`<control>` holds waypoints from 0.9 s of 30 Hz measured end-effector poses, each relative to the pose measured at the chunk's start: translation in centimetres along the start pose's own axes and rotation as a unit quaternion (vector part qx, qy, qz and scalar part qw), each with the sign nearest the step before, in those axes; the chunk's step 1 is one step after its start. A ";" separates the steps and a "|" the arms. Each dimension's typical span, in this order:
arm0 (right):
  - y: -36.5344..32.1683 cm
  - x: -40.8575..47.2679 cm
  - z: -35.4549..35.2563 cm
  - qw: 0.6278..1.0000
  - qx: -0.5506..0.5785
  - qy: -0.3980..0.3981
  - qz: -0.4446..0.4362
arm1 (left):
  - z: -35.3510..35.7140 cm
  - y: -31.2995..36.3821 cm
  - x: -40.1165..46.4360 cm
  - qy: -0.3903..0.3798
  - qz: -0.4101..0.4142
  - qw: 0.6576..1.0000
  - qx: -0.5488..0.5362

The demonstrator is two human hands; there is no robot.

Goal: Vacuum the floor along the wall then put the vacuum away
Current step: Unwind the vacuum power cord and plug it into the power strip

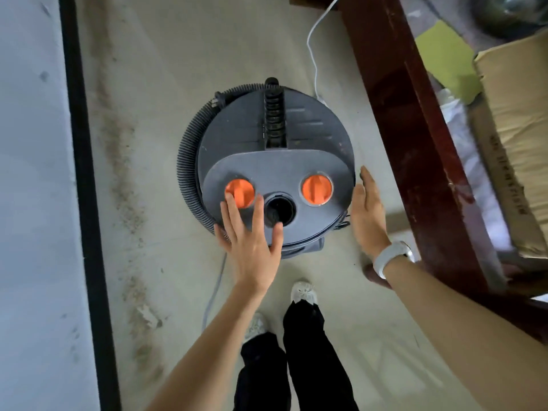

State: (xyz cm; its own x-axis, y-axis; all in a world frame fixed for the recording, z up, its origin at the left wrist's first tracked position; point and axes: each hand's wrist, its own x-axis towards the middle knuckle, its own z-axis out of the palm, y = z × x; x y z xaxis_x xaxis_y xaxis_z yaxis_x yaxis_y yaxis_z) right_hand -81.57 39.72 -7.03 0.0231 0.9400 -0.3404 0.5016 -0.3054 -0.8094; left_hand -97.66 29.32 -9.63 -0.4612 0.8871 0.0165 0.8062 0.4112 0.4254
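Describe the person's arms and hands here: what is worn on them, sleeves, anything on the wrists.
Both forearms are bare, with no sleeves in view and no gloves. The left hand shows nothing worn on it or its wrist. The right hand has a white watch on the wrist, with a pale strap. No rings are visible.

I have just one camera, and it sits on the person's head. It looks almost straight down at the floor. The round vacuum fills the middle, close below. The wall runs down my left edge. A dark wooden beam runs down my right. The feet show at the bottom.
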 end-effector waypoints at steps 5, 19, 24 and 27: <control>3.8 -0.4 -0.3 0.993 -0.006 -0.112 0.022 | 1.1 1.1 -0.8 0.003 -0.042 0.998 -0.050; 3.7 0.0 -1.2 0.994 0.017 -0.047 0.098 | 1.4 1.9 -2.0 0.000 -0.047 0.999 0.003; 1.7 1.3 -1.8 0.903 0.295 -0.045 0.309 | 1.9 3.5 -3.5 0.020 0.082 0.992 0.097; 1.3 1.3 -1.9 0.901 0.286 -0.055 0.320 | 2.5 4.0 -3.6 0.015 0.135 0.982 0.128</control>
State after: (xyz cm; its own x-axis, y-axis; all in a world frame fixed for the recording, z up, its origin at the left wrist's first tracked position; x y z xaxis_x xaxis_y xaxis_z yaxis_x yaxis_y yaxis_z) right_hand -79.26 40.84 -7.65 0.0477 0.5315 -0.8457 -0.1137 -0.8383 -0.5332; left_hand -91.88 28.32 -10.21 -0.2248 0.9662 0.1259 0.9657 0.2037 0.1611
